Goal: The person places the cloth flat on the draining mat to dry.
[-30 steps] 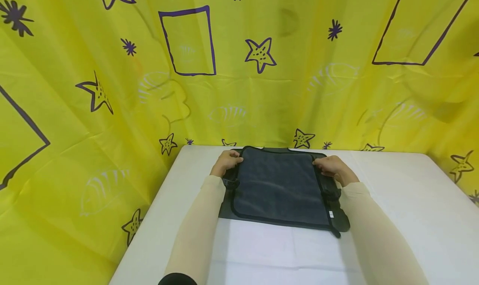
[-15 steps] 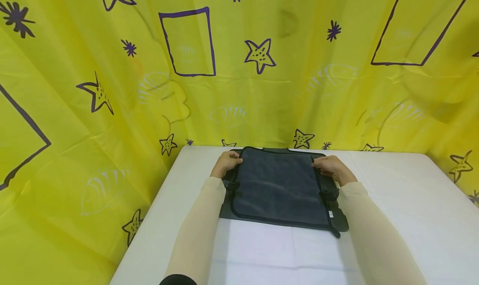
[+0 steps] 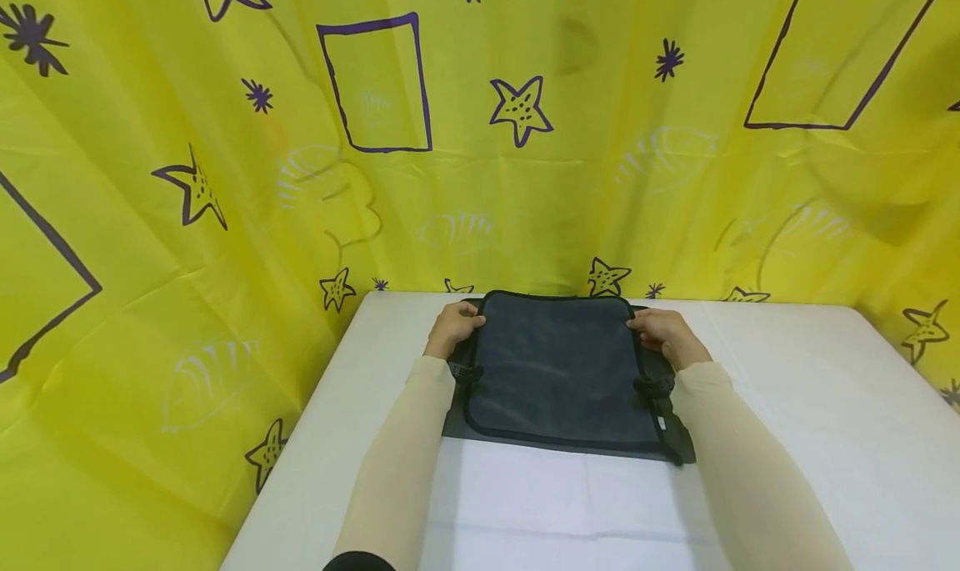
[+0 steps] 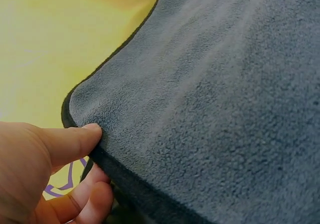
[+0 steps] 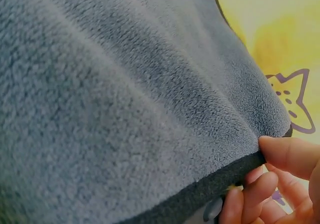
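Observation:
A dark grey plush towel point(image 3: 558, 371) with black edging is spread over a darker mat point(image 3: 455, 425) on the table. My left hand point(image 3: 455, 328) pinches its left edge near the far corner; in the left wrist view the thumb lies on top of the towel point(image 4: 200, 84) and the fingers lie below. At the opposite edge, near the far right corner, my right hand point(image 3: 669, 335) pinches the towel point(image 5: 140, 94) between thumb and fingers. A small white tag point(image 3: 662, 423) shows by the near right corner. Much of the mat is hidden beneath the towel.
The white table point(image 3: 795, 396) extends to both sides and in front of the mat. Behind and to the left hangs a yellow curtain point(image 3: 465, 187) with starfish drawings. Black wrist straps point(image 3: 467, 373) show beside the towel edges.
The towel's far right corner has risen, and its far edge now covers more of the mat's back edge. The near right corner has drawn slightly away from me. Both hands kept their grip.

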`<state>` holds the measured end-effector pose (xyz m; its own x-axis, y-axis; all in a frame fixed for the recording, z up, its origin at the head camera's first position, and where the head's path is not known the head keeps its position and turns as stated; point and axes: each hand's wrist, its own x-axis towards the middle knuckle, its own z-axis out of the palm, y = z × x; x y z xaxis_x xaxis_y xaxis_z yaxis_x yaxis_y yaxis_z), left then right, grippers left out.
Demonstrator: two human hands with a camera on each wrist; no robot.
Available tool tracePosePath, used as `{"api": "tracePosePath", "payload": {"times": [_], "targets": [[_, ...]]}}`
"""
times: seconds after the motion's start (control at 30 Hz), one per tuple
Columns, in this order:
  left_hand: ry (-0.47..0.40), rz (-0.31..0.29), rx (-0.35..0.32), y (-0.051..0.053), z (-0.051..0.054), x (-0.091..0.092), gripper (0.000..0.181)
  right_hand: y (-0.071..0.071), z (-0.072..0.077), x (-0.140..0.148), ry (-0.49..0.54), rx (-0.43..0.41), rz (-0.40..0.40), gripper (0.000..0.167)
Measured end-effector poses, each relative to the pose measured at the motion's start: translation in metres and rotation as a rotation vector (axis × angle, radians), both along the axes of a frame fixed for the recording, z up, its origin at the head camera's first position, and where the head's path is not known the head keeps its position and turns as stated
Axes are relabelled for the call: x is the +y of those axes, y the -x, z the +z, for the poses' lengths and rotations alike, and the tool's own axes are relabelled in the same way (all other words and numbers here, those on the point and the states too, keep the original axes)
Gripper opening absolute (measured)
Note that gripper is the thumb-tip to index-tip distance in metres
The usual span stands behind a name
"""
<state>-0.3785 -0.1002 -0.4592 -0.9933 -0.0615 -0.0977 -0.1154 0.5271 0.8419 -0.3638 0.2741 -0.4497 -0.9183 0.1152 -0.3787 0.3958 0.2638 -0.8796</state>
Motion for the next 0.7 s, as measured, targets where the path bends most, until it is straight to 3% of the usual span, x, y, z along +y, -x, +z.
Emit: {"api": "tracePosePath", "payload": {"times": [0.13, 0.4, 0.7], "targets": [[0.061, 0.024, -0.02, -0.001, 0.0029, 0.0013, 0.014, 0.0013, -0.0003, 0.0018, 0.001, -0.011, -0.008, 0.024], [0.177, 0.047, -0.044, -0.0001, 0.0036, 0.0039, 0.012, 0.0008, -0.0029, 0.0005, -0.054, -0.009, -0.011, 0.036], [0.241, 0.073, -0.052, 0.0028, -0.0027, 0.004, 0.019, 0.0019, -0.0044, 0.002, -0.09, -0.006, 0.005, 0.014]]}}
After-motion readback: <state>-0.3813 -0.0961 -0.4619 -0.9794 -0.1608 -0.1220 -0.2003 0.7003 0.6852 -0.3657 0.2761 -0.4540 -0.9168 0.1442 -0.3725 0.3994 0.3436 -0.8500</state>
